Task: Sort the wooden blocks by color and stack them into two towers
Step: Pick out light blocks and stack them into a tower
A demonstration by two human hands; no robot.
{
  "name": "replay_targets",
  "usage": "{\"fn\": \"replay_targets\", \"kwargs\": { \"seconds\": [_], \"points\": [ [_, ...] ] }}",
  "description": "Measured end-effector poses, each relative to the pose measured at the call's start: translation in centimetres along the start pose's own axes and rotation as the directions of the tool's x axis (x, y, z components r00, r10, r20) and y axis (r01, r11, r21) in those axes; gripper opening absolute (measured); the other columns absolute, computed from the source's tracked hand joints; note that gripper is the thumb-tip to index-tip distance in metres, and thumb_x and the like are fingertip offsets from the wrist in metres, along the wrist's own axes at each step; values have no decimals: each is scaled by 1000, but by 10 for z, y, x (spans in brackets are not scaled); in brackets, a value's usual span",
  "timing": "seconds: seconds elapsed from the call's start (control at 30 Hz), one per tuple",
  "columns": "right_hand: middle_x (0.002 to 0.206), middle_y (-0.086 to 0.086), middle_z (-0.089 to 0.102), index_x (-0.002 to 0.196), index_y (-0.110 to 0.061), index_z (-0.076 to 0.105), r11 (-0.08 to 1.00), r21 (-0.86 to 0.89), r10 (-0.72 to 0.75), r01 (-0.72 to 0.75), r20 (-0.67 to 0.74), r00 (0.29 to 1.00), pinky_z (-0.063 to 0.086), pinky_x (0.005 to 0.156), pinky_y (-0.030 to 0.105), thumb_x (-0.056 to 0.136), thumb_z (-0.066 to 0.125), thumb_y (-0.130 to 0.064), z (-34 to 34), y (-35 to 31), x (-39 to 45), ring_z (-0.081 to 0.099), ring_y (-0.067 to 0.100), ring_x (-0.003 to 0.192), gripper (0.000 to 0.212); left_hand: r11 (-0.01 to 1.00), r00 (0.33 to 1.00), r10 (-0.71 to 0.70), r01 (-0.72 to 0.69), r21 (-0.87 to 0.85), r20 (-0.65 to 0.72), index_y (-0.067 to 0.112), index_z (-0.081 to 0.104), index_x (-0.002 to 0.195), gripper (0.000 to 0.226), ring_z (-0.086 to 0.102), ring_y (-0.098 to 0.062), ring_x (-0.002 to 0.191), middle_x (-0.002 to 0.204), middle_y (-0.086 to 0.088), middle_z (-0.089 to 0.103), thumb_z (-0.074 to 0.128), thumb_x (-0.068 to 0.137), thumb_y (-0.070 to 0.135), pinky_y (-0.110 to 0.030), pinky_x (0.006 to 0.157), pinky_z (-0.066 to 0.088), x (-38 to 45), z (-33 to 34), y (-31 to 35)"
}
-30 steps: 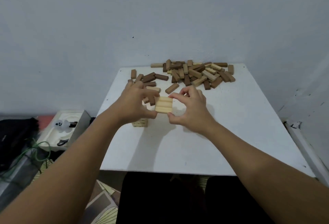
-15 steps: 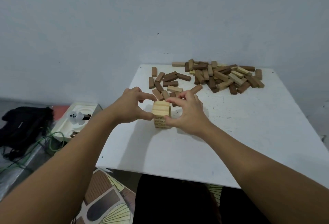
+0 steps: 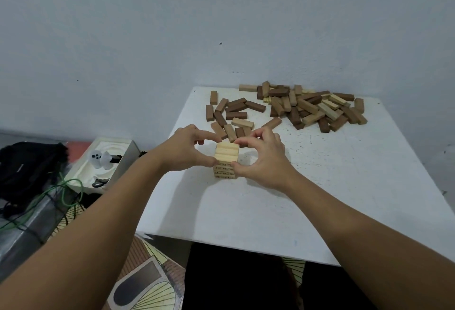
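I see the wall [image 3: 172, 26] filling the upper half of my view, pale and bare apart from a few dark specks. Below it sits the white table [image 3: 344, 199], its top marked with small black flecks. To the left of the table, on the floor, lies a black bag [image 3: 27, 162], and beside that an open white box [image 3: 110, 159] with small things inside that I cannot make out clearly. A green cable [image 3: 66, 191] loops across the floor near the box.

At the far edge of the table a heap of blocks [image 3: 312, 108] lies jumbled, dark brown and light ones mixed. A looser scatter of mostly dark blocks [image 3: 231, 112] spreads to its left, reaching toward my hands.

My left hand [image 3: 184, 149] and right hand [image 3: 266, 159] flank the light tower [image 3: 226, 160], which stands near the table's left side. Both hands pinch the top layer between thumb and forefinger, left on the left side, right on the right side. The top layer shows three pale blocks side by side, sitting square on the layers beneath.
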State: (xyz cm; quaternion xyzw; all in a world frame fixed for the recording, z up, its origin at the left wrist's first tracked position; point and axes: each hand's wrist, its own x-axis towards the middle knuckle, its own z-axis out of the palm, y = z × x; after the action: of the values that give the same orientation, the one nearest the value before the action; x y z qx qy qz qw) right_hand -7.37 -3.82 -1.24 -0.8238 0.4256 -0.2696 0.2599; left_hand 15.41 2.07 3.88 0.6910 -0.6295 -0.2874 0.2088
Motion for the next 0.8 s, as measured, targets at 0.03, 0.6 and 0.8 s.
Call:
{"fn": "replay_targets", "kwargs": {
  "seconds": [0.03,0.6,0.8],
  "points": [
    [116,-11,35,125,-44,65,1000,0,0,0,4,1000,31,111,40,74,83,-51,1,0,0,29,8,115,54,1000,1000,-7,7,-4,5,52,70,115,47,47,-5,104,108,6,50,89,75,38,-30,91,42,0,0,-2],
    [125,-14,33,133,-54,44,942,290,117,-171,192,974,35,88,14,79,86,-40,-5,3,-12,33,11,127,70,953,996,-94,91,-290,4,54,65,125,68,50,-19,105,118,5,54,97,70,30,-35,95,49,-10,-1,-13],
    [128,-13,36,128,-52,53,898,390,142,-203,178,974,40,104,30,87,75,-53,2,9,-9,38,3,123,47,911,992,-119,125,-393,37,47,70,123,64,54,-16,104,118,2,57,97,67,38,-34,97,48,-10,-5,-14]
  ]
}}
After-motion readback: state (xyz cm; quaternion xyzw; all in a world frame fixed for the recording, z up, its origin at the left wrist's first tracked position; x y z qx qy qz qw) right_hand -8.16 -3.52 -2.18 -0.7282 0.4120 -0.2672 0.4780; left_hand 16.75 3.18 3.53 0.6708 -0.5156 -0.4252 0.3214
